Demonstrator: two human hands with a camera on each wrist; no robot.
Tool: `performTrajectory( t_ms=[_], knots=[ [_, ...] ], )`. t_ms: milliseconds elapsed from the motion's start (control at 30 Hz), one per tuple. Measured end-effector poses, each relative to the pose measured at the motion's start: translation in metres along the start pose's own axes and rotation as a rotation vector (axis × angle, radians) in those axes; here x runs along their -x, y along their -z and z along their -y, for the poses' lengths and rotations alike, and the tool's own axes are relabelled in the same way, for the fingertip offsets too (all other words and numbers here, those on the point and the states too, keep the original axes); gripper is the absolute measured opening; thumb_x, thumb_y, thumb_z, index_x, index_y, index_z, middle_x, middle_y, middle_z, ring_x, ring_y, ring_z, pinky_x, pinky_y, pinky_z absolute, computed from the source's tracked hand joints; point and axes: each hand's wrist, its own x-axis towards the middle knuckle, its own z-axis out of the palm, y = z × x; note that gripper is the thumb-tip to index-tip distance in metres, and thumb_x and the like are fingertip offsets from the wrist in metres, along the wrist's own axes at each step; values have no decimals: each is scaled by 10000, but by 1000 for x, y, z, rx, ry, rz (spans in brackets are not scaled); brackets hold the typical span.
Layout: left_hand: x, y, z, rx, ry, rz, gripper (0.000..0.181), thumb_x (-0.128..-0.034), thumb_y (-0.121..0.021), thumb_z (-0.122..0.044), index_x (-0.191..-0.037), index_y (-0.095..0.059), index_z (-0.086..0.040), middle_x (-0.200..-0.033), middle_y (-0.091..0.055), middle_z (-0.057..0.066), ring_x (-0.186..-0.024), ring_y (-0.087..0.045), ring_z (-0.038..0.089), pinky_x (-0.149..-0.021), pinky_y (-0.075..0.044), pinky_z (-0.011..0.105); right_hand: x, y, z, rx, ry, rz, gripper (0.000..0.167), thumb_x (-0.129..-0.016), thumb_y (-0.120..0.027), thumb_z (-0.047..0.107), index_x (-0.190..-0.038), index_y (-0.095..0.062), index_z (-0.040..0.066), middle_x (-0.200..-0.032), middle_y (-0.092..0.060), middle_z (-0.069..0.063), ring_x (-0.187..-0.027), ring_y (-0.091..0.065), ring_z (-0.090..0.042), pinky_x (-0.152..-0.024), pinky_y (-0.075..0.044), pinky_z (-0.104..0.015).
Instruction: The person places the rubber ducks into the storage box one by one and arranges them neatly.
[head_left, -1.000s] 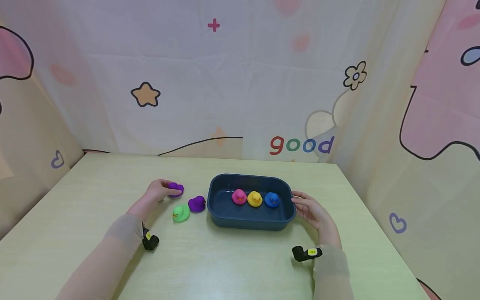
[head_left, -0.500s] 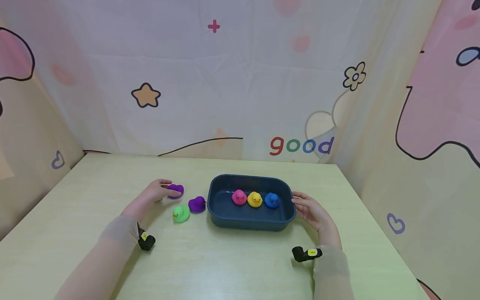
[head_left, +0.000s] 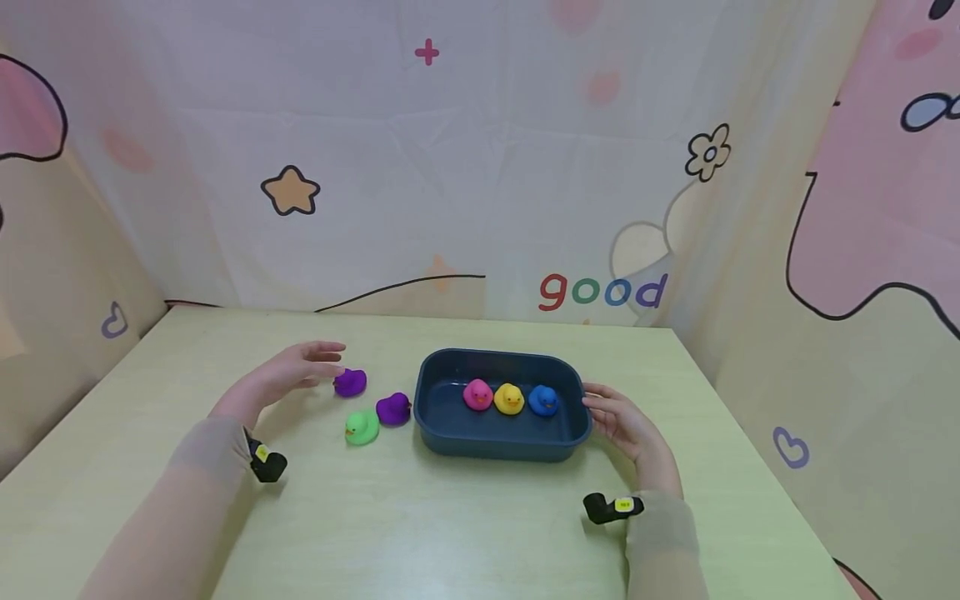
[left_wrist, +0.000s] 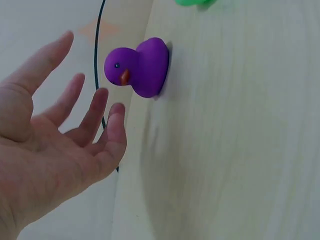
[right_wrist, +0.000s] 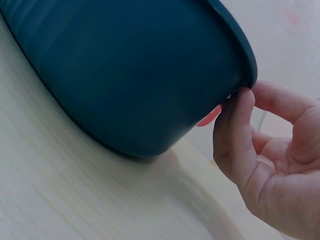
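Note:
My left hand is raised just left of a purple duck, its fingers spread and holding nothing. In the left wrist view the palm and fingers stand apart from that purple duck, which sits upright on the table. A second purple duck and a green duck sit nearby, left of the dark blue bin. The fingertips of my right hand touch the bin's right end, just under the rim in the right wrist view, with the fingers loosely bent.
Inside the bin sit a pink duck, a yellow duck and a blue duck in a row. The pale table ends at a printed cloth backdrop behind, with cloth at both sides too.
My left hand has let go of the farther purple duck and moved back to the left, its fingers opening. The duck rests on the table. My right hand and the bin have stayed put.

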Motion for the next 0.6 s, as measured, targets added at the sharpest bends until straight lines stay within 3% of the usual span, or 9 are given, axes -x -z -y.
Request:
performTrajectory(
  t_ms=[267,467,600],
  knots=[
    [-5,3,11,-40,-13,131,747,-906,-654,-114,-1529,-254,-10,-1573,-221,275,-1436,-247,449,-1048,-401,441,1,-1,0,3,-2,-2,326,-1016,-424,11,-1338,-378,-4,-944,-684,52,-774,-658,-26,-715,-543,-150],
    [-8,3,17,-33,-10,150,743,-901,-664,-101,-1522,-267,-5,-1552,-244,299,-1418,-263,451,-901,-425,309,1,-2,1,6,-2,9,395,-1019,-423,17,-1394,-315,-43,-962,-682,54,-788,-663,-23,-728,-544,-148],
    [-10,3,20,-35,-8,154,707,-903,-655,-86,-1515,-306,-29,-1534,-276,297,-1391,-306,446,-860,-426,284,2,-3,2,-1,-3,-1,342,-1019,-414,11,-1354,-352,-22,-942,-681,54,-772,-658,-21,-713,-541,-149]
  ],
)
